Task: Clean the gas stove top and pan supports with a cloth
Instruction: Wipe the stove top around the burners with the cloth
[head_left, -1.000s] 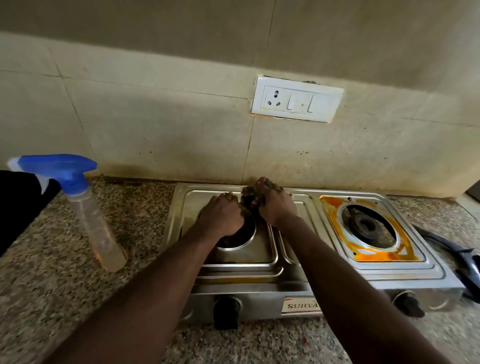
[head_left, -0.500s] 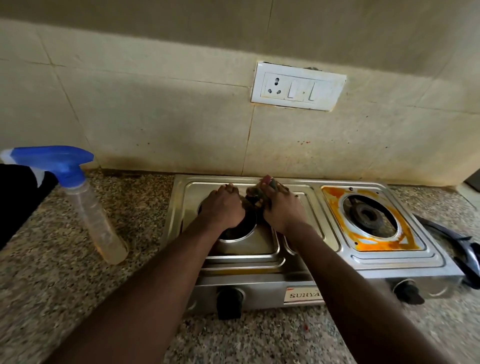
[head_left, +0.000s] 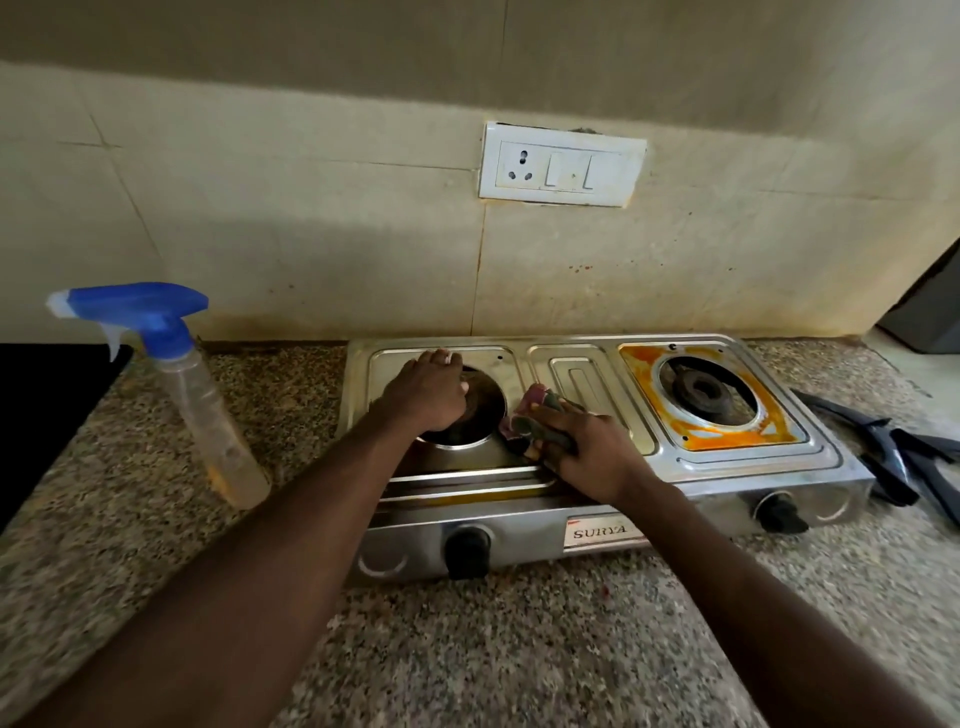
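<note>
A steel two-burner gas stove (head_left: 582, 483) sits on a granite counter against the wall. My left hand (head_left: 428, 395) rests over the left burner (head_left: 480, 410), fingers curled on it, hiding most of it. My right hand (head_left: 587, 449) presses a crumpled dark cloth (head_left: 535, 421) onto the stove top just right of that burner. The right burner (head_left: 701, 392) is bare, with orange stains (head_left: 727, 439) around its well. Dark pan supports (head_left: 898, 452) lie on the counter to the right of the stove.
A clear spray bottle (head_left: 208, 410) with a blue trigger head stands on the counter left of the stove. A white switch-and-socket plate (head_left: 561, 166) is on the tiled wall behind. Two black knobs (head_left: 467, 551) face front. A black surface (head_left: 47, 410) sits far left.
My right hand has slid the cloth from the back rim of the left burner down to the stove top on its right side. The left hand stayed on the burner.
</note>
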